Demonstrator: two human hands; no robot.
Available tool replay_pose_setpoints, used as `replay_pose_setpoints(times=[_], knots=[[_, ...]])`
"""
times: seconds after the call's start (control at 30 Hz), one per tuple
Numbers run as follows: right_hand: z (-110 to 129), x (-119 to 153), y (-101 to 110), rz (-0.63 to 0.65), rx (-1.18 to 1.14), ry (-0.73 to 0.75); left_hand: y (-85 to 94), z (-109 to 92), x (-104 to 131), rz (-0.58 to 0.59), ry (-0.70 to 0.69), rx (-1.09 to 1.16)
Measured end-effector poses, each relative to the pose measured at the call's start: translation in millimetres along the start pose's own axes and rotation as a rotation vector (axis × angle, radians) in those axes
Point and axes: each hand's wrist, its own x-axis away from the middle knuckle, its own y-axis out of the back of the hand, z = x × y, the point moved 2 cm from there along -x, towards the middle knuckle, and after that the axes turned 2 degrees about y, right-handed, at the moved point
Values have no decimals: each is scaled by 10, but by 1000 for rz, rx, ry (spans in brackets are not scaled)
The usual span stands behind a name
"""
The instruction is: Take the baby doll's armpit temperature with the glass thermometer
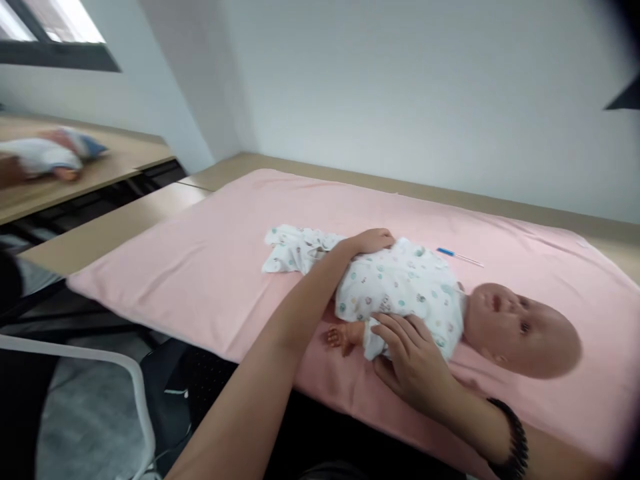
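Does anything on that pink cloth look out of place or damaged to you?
I see nothing spilled or damaged. The one thing that might seem stray is a slim blue-ended stick, lying loose on the pink cloth beyond the doll, apart from it.

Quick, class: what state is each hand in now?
Left hand: on the patterned clothing; grip cannot be told.
Right hand: over the near sleeve; grip cannot be told.

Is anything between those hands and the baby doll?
Only the baby doll's patterned top: the left hand lies on its far side, the right hand on its near sleeve. The blue-ended stick lies aside.
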Motion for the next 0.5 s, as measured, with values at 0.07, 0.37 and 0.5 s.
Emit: replay_pose_setpoints(times=[0.07,0.37,0.5], knots=[[-14,34,-12,-5,2,29,-3,-9,11,17,18,10],[-93,87,-73,-68,54,147,-59,78,-75,73,78,30],[-183,171,-166,-144,126,195,-75,85,-86,80,57,45]])
